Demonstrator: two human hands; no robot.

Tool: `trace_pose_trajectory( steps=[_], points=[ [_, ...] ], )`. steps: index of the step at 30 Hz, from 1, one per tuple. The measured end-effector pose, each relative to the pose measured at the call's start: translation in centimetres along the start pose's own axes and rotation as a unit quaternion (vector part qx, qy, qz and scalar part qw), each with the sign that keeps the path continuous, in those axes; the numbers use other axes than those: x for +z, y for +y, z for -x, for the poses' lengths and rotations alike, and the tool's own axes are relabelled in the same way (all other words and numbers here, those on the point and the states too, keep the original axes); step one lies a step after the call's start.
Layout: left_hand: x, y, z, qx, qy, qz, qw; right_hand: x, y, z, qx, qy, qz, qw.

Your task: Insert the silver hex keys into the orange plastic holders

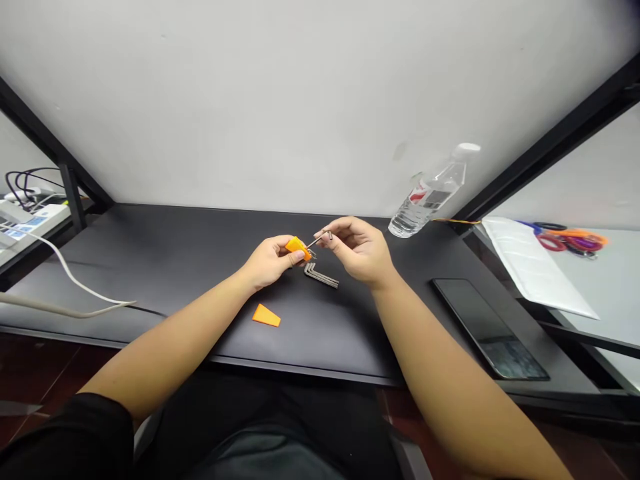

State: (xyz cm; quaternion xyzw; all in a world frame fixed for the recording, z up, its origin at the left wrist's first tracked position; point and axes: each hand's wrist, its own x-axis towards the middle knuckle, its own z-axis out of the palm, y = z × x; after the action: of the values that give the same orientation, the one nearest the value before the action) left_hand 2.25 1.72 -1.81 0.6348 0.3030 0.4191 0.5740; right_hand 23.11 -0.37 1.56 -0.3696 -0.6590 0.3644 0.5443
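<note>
My left hand [273, 261] is closed around an orange hex key holder [299, 249], with small metal ends showing at its right side. Between the thumb and fingers of my right hand [357, 248] is a bent metal hex key [320, 239]. Its long end points at the holder; whether it sits inside a hole I cannot tell. Just below the hands, several loose hex keys [321, 277] lie side by side on the black table. A flat orange piece [267, 315], wider at one end, rests nearer the table's front edge.
A clear water bottle [427, 193] stands at the back right. To the right lie a dark tablet [490, 328], a white padded envelope [535, 263] and coloured scissors [570, 239]. On the left, a white cable [65, 263] crosses the table near a power strip [35, 223].
</note>
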Motion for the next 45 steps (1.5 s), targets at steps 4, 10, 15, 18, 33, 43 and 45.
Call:
trace_pose_trajectory(
  steps=[4,10,15,18,33,43,45],
  points=[
    [0.0,0.0,0.0,0.004,-0.001,0.0,1.0,0.4,0.0,0.1,-0.006,-0.014,-0.015,1.0],
    [-0.1,0.1,-0.1,0.004,0.004,-0.005,1.0,0.8,0.2,0.1,-0.012,-0.053,0.069,0.996],
    [-0.4,-0.1,-0.3,0.002,0.028,-0.027,0.999,0.3,0.3,-0.1,-0.026,-0.036,0.158,0.986],
    [-0.5,-0.1,-0.3,0.008,0.031,-0.033,0.999,0.2,0.1,-0.2,-0.021,-0.03,0.188,0.981],
    [-0.6,0.1,-0.2,-0.003,0.067,-0.084,0.994,-1.6,1.4,-0.7,0.119,-0.274,0.386,0.873],
    [-0.5,0.2,-0.1,-0.007,0.049,-0.098,0.994,-1.0,0.4,-0.4,0.17,-0.333,0.403,0.835],
    [-0.5,0.3,0.0,-0.008,0.046,-0.099,0.994,-1.1,0.2,-0.5,0.162,-0.343,0.399,0.835]
  ],
)
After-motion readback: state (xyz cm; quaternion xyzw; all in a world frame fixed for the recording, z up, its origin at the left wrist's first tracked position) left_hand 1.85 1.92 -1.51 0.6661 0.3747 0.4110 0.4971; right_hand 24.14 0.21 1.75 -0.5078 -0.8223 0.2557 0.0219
